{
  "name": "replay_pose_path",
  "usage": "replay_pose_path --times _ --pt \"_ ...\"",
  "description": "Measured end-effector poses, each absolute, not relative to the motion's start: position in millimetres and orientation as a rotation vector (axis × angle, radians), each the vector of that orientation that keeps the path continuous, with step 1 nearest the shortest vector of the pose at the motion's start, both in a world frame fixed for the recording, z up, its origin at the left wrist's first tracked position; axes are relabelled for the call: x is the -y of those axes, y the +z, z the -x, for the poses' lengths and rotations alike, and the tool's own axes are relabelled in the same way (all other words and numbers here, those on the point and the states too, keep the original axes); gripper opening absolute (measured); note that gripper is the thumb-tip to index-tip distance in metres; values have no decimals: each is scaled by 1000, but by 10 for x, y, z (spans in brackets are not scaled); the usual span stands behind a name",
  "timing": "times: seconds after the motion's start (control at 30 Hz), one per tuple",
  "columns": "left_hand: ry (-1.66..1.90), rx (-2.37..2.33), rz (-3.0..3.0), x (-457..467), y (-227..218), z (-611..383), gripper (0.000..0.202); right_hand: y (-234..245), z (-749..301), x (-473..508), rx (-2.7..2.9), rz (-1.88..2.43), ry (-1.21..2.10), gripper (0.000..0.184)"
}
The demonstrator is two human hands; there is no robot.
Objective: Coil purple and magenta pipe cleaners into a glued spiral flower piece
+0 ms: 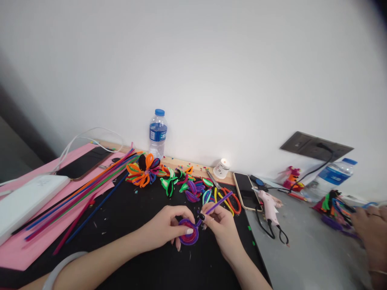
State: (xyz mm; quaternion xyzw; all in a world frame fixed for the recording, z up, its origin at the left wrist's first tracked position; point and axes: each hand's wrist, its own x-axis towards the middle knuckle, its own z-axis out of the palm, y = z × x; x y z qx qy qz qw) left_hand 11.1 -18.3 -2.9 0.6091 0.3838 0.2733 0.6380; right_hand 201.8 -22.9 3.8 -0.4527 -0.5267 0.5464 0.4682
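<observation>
My left hand (pixel 167 224) is closed on a coiled loop of purple and magenta pipe cleaner (pixel 188 235) just above the black mat (pixel 133 213). My right hand (pixel 220 223) pinches the loose purple end of that pipe cleaner (pixel 218 204), which sticks up and to the right. Behind the hands lie finished pipe-cleaner flowers: an orange, black and purple one (pixel 144 169) and several smaller green, purple and pink petals (pixel 187 185).
Long straight pipe cleaners (pixel 81 193) fan across pink paper (pixel 18 251) at left, beside a phone (pixel 83 163) and a white box (pixel 27 199). A water bottle (pixel 157 133), a candle cup (pixel 222 168), another phone (pixel 246 190) and a glue gun (pixel 269 207) stand behind. Another person's hand (pixel 370 227) works at right.
</observation>
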Motion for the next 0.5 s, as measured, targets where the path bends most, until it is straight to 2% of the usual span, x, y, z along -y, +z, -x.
replay_pose_path --times 0.1,0.2,0.33,0.5 --pt "660 -880 -1353 164 -36 -97 19 41 -2042 219 1364 1136 1274 15" --pt "755 -918 -1317 122 -41 -73 21 77 -2117 185 1529 1175 1056 10" --pt "890 -973 -1273 62 -54 -37 25 168 -2391 64 1652 1371 484 13" --pt "940 -979 -1235 55 -50 -27 26 275 -2990 -78 1508 1891 -268 29"
